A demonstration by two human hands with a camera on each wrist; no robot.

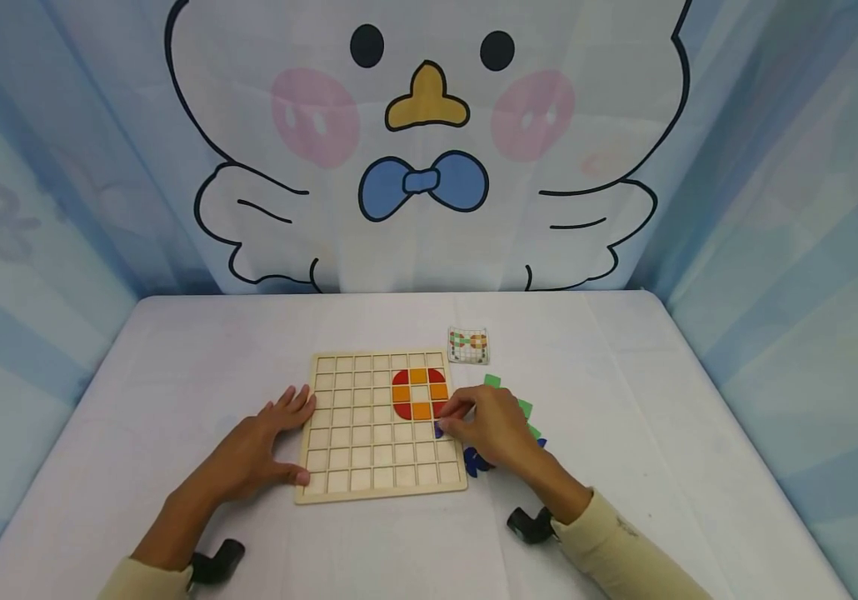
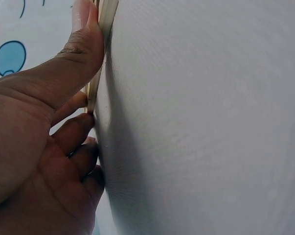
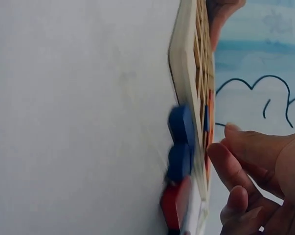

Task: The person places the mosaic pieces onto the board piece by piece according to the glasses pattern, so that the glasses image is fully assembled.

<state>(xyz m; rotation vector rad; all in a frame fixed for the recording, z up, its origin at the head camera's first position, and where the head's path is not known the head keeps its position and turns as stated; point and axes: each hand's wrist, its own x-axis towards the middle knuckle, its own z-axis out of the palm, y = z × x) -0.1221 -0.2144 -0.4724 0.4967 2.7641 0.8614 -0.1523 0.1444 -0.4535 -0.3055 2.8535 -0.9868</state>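
A wooden grid board point(image 1: 361, 458) lies on the white table. At its left edge my left hand point(image 1: 252, 446) rests, thumb and fingers spread along the rim; the left wrist view shows the thumb point(image 2: 81, 49) against the frame. My right hand point(image 1: 500, 425) is bent over the right side of the board. Its thumb and index fingertips are close by a small blue piece point(image 1: 439, 430) in the grid, and nothing shows between them in the right wrist view. Above that piece, red and orange pieces point(image 1: 421, 411) form a ring in the grid.
Several dark blue pieces point(image 1: 476, 461) lie against the board's right edge, with green pieces point(image 1: 525, 408) partly hidden behind my right hand. A red piece point(image 3: 175, 203) shows beside the blue ones. A small pattern card point(image 1: 468, 346) lies beyond the board's top right corner.
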